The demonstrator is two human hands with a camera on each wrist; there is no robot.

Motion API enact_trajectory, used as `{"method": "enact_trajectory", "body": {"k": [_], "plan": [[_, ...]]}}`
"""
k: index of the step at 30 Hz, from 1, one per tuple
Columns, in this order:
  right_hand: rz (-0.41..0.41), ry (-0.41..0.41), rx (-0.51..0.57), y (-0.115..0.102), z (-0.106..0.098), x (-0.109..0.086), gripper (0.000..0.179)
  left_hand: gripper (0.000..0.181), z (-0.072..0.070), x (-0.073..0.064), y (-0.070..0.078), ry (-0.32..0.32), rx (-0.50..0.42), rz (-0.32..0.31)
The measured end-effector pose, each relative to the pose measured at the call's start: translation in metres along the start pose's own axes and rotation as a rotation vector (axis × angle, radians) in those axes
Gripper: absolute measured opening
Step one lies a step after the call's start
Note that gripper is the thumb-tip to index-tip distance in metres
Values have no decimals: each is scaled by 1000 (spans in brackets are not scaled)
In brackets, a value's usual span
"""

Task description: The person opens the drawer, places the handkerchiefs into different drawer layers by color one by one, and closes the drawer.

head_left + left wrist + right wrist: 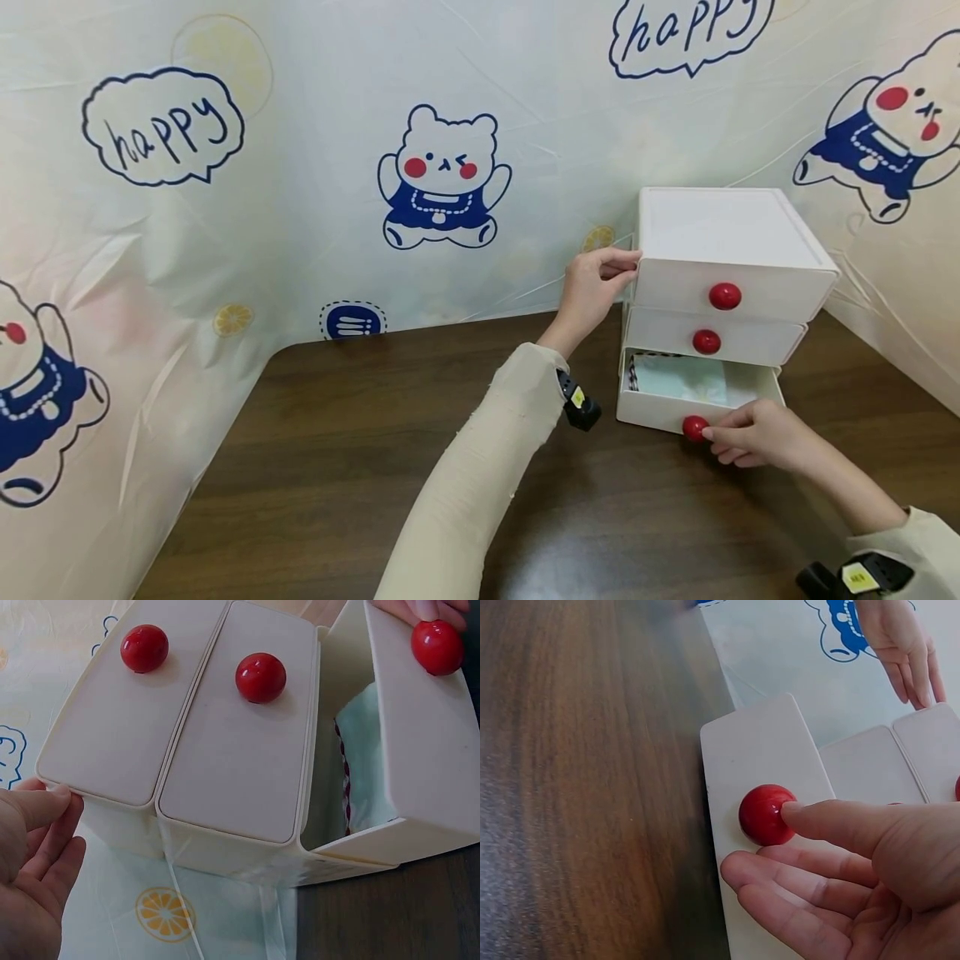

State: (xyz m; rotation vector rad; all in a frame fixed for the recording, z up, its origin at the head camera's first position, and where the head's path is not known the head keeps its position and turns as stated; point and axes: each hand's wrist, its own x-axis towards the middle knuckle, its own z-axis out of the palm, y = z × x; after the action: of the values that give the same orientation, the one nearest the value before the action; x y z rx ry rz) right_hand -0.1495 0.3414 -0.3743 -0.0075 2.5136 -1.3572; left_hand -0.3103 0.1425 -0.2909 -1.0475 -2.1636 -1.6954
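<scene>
A white three-drawer unit (731, 225) stands on the table at the right, with a round red knob on each drawer front. Its bottom drawer (651, 408) is pulled out; the upper two are closed. My right hand (761, 435) pinches the bottom drawer's red knob (765, 815), thumb on its side and index finger beneath. At the unit's upper left front corner, my left hand (588, 292) holds the edge between thumb and fingers. Inside the bottom drawer lies a pale green, cloth-like item (366, 761) with a dark patterned edge, partly hidden by the drawer front.
The dark wooden table (337, 467) spreads left and in front of the unit. Behind it hangs a pale printed sheet (300, 183) with bears and lemon slices, close to the unit's back and side. Both wrists wear small black cameras.
</scene>
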Motion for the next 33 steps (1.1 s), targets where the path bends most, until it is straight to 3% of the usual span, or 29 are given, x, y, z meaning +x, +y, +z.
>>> {"method": "enact_trajectory", "body": {"k": [33], "plan": [[-15,89,-23,5,-17,30,34,23,-1,2,-2,-7,19,39]]}}
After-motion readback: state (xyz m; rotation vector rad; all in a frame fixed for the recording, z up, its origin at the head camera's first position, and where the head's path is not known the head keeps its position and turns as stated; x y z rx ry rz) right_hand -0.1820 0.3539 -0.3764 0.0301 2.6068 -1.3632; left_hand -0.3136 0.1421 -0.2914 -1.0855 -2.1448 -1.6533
